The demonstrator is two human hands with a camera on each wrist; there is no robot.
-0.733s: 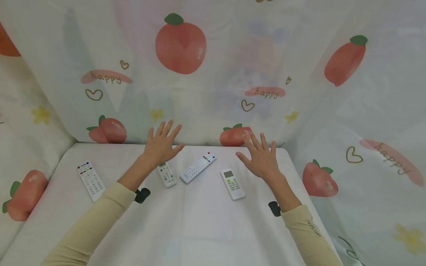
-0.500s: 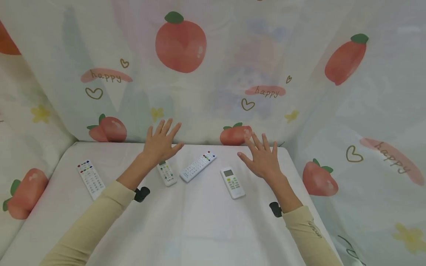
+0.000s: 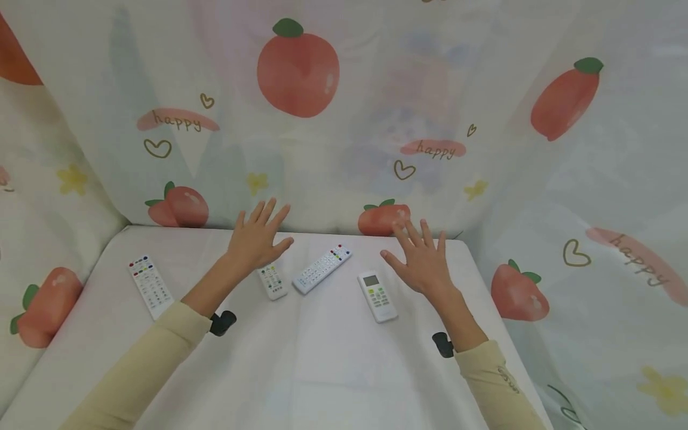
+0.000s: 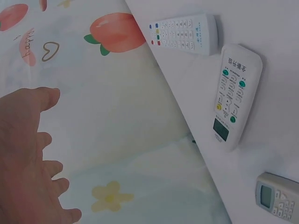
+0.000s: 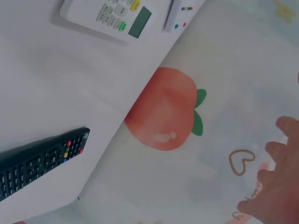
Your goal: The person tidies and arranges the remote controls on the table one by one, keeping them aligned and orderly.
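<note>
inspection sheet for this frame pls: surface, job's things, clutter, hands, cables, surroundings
Surface: white table, covered in cloth.
Job's things: four white remotes in the head view. Small remote just under the left hand; long remote angled at centre; display remote beside the right hand; left remote apart at the left edge.
Clutter: black remote, seen only in the right wrist view, near the table's edge.
Hands: left hand and right hand both hover with fingers spread, holding nothing.
Cables: nothing seen.
Surroundings: peach-print curtain hangs round the table's back and sides.
</note>
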